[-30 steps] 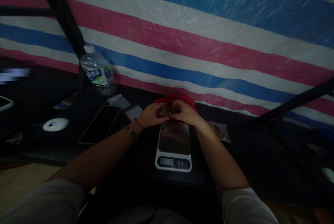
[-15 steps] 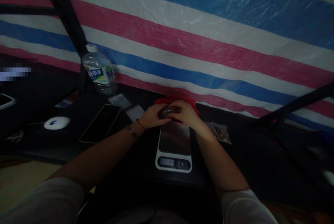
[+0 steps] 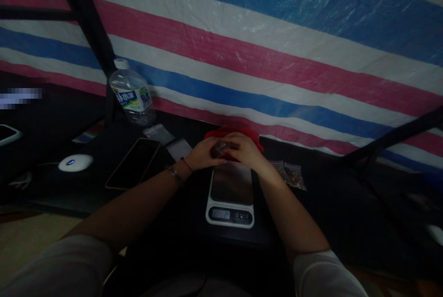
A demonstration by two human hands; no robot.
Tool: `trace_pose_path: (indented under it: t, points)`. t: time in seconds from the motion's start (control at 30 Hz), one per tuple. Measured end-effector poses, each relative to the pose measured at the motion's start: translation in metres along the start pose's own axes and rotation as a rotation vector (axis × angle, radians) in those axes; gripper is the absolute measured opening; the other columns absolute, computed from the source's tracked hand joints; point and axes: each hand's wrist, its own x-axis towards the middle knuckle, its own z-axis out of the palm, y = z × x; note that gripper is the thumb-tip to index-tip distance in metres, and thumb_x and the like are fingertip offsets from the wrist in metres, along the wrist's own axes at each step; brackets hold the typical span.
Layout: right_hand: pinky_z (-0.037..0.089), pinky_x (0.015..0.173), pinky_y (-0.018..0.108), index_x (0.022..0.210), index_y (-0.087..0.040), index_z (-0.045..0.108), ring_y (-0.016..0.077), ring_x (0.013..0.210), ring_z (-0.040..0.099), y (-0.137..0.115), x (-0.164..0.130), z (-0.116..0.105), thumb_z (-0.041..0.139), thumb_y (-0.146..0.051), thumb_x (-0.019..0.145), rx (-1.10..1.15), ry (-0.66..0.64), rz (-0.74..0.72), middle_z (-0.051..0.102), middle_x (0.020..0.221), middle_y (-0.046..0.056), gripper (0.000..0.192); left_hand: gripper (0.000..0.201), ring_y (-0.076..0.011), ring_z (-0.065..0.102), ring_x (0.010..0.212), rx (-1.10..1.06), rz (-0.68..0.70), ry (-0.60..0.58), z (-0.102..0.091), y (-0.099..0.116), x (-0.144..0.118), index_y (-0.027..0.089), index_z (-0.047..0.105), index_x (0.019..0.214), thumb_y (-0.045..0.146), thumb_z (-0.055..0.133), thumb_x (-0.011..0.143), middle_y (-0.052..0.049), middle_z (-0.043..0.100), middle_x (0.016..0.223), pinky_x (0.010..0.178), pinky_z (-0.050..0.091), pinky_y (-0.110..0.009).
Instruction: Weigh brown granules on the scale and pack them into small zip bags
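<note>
A small clear plastic bag (image 3: 221, 148) with something dark brown in it is held between my two hands over the far end of a digital kitchen scale (image 3: 231, 186). My left hand (image 3: 203, 153) grips its left side with bent fingers. From the right, the curled fingers of my right hand (image 3: 244, 149) close on the bag. The scale has a white body and a dark plate; its display is lit, but the digits are hard to read. Behind my hands lies a red plastic bag (image 3: 256, 138), partly hidden by them.
Small zip bags with brown bits (image 3: 294, 176) lie right of the scale. Leftward are flat clear zip bags (image 3: 179, 149), a dark phone (image 3: 133, 164), a white round device (image 3: 75, 163) and a large plastic bottle (image 3: 133, 98). A striped tarp (image 3: 242, 52) hangs behind the black table.
My fingers have shifted slightly on the small plastic bag, which now looks more crumpled and shiny. Both hands stay in the same place, and the scale has hardly moved.
</note>
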Motion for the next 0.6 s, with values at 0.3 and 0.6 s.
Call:
trace_pose_path:
  t: [0.3, 0.6]
  points:
    - [0.048, 0.091, 0.036, 0.123, -0.024, 0.060, 0.0190, 0.104, 0.060, 0.002, -0.001, 0.001, 0.062, -0.011, 0.075, 0.079, -0.008, 0.085, 0.062, 0.119, 0.007, 0.049, 0.045, -0.0244, 0.062, 0.104, -0.055, 0.004, 0.062, 0.000, -0.005, -0.004, 0.017, 0.057, 0.117, 0.031, 0.065, 0.075, -0.010, 0.066, 0.114, 0.092, 0.050, -0.040]
    - [0.048, 0.087, 0.032, 0.112, -0.019, 0.058, 0.0177, 0.098, 0.060, 0.013, -0.052, 0.007, 0.060, -0.009, 0.070, 0.147, 0.033, 0.201, 0.062, 0.110, 0.006, 0.043, 0.045, -0.0237, 0.062, 0.103, -0.217, -0.081, 0.222, 0.002, -0.016, -0.005, 0.016, 0.057, 0.120, 0.027, 0.063, 0.077, -0.010, 0.065, 0.114, 0.093, 0.050, -0.040]
